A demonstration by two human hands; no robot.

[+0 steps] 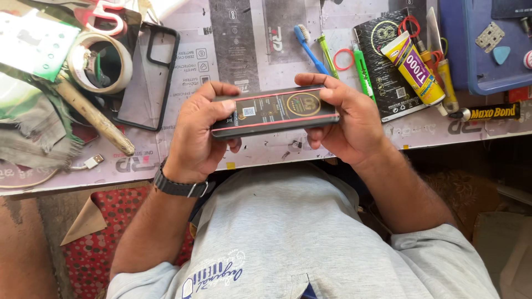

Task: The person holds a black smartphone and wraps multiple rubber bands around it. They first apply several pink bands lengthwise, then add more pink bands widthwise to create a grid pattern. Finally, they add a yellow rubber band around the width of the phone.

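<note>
Both my hands hold a flat black packet (275,111) with red edge lines and a gold round emblem, level above the front edge of the workbench (244,50). My left hand (199,133) grips its left end, thumb on top. My right hand (343,119) grips its right end, fingers curled over the far edge. A dark watch (178,187) sits on my left wrist.
A dark phone case (147,77) and a tape roll (100,61) lie at the left, with a wooden handle (94,116) and rags. A blue toothbrush (308,47), green tools (363,69), a yellow glue tube (414,69) and a blue tray (487,44) lie at the right.
</note>
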